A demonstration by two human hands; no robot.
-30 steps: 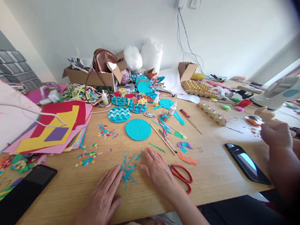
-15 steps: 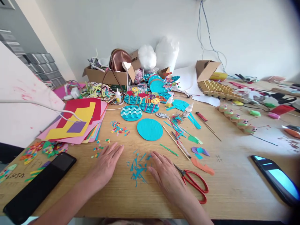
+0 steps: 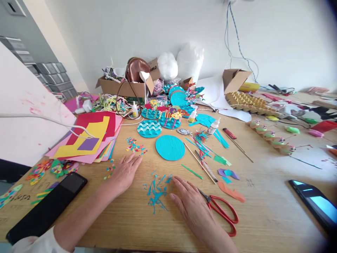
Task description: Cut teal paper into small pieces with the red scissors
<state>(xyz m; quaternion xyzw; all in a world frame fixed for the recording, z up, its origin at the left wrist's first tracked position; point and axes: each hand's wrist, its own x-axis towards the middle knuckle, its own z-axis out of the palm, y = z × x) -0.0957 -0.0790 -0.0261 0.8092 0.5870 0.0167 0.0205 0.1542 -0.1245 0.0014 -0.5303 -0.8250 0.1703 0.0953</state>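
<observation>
My left hand (image 3: 125, 173) lies palm down on the wooden table, fingers stretched out and holding nothing. Just beyond its fingertips is a heap of tiny coloured paper bits (image 3: 133, 146); a few small dots lie at its left. My right hand (image 3: 190, 199) also rests flat, its fingertips at the edge of a scatter of blue paper scraps (image 3: 156, 192) between the two hands. Partly behind the right hand are red-handled scissors (image 3: 224, 211). A blue disc (image 3: 170, 147) lies flat farther back, touched by neither hand.
A stack of coloured sheets (image 3: 86, 140) and a long black case (image 3: 47, 207) lie at left. Glue bottles (image 3: 213, 126), wavy blue discs (image 3: 149, 129) and paper strips spread behind. Thin sticks (image 3: 204, 165) lie right of the disc; a phone (image 3: 314, 200) is far right.
My left hand has moved forward, toward the heap of coloured bits. My right hand stays flat beside the blue scraps. The whole view has shifted slightly.
</observation>
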